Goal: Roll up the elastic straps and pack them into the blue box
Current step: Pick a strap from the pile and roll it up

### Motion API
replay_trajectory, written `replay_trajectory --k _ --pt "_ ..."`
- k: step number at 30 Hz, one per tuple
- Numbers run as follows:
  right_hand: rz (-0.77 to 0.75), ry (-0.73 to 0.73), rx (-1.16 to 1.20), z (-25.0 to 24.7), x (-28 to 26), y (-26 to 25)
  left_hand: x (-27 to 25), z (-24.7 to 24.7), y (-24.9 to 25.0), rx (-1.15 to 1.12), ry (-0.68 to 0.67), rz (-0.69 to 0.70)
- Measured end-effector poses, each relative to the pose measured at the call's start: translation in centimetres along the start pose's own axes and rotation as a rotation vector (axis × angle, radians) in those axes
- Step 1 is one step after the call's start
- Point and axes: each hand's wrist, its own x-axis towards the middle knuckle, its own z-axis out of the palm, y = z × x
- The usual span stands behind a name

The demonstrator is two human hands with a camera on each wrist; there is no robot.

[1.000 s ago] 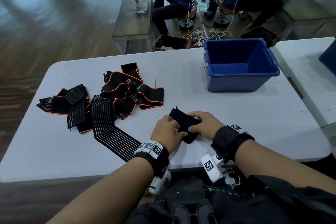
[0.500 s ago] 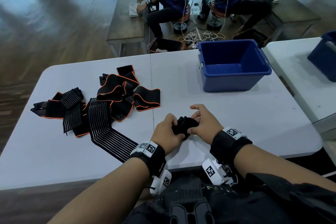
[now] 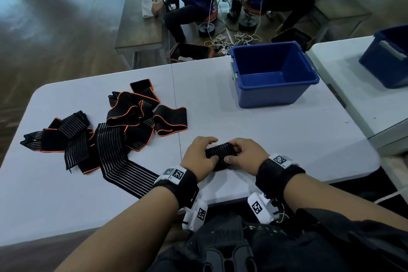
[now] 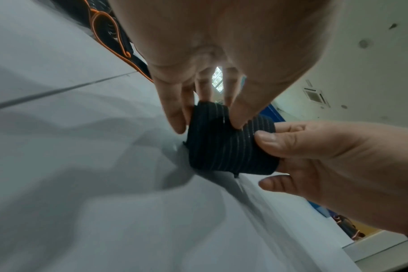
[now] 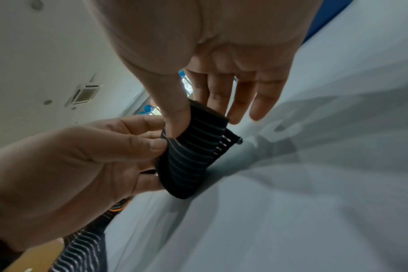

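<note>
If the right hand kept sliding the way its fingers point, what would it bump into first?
The right hand points leftward and already holds the rolled strap. Going straight on, it would probably meet the left hand, which grips the roll's other end.

A rolled strap [image 3: 221, 157] of black ribbed elastic cloth with thin pale woven lines is looking matt and slightly fuzzy. The loose straps [image 3: 114, 130] are showing the same woven cloth, some edged in orange stitched trim. The blue box [image 3: 273, 75] is appearing as smooth plastic with a slight sheen. The table [image 3: 265, 128] is showing a smooth, matt, pale grey plastic-like top.
</note>
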Motion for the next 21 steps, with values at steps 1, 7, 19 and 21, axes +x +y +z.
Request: replay_trajectory --k 1,7,19,21 --pt "0.035 0.015 -0.027 0.2 0.2 0.3 0.2 0.2 -0.3 0.014 0.015 -0.037" --pt "0.229 0.148 0.264 1.1 0.5 0.4 1.4 0.4 -1.3 -0.013 0.086 -0.217" --pt "0.300 0.419 0.156 -1.7 1.8 2.6 4.9 2.8 3.3 -0.091 0.057 -0.288" --pt "0.356 0.476 0.226 -3.0 1.7 3.1 6.4 3.8 4.9 -0.119 0.025 -0.295"
